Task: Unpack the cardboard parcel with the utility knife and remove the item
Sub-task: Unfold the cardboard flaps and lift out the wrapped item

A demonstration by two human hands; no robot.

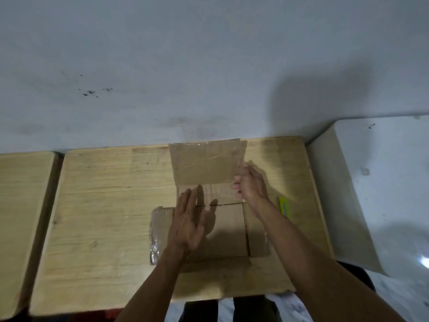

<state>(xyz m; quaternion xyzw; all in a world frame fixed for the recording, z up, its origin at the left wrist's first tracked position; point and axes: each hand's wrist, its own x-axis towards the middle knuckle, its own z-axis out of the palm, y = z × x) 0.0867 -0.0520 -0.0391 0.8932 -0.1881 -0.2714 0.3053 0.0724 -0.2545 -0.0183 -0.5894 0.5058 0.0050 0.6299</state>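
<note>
A cardboard box (222, 228) sat open on a wooden worktop (104, 217), its four flaps spread outward. The far flap (205, 162), covered in clear tape, stood raised, and the right hand (249, 183) had closed its grip on that flap's right edge. The left hand (188, 223) hovered flat and unclenched, fingers straight, over the box's left side, grasping nothing. The left flap (160, 233) lay flat on the wood with crinkled tape along its outer edge. Inside the box only brown cardboard showed; whether an item lay within could not be told. A yellow-green knife (284, 205) rested on the worktop just right of the box, partly hidden by the right forearm.
</note>
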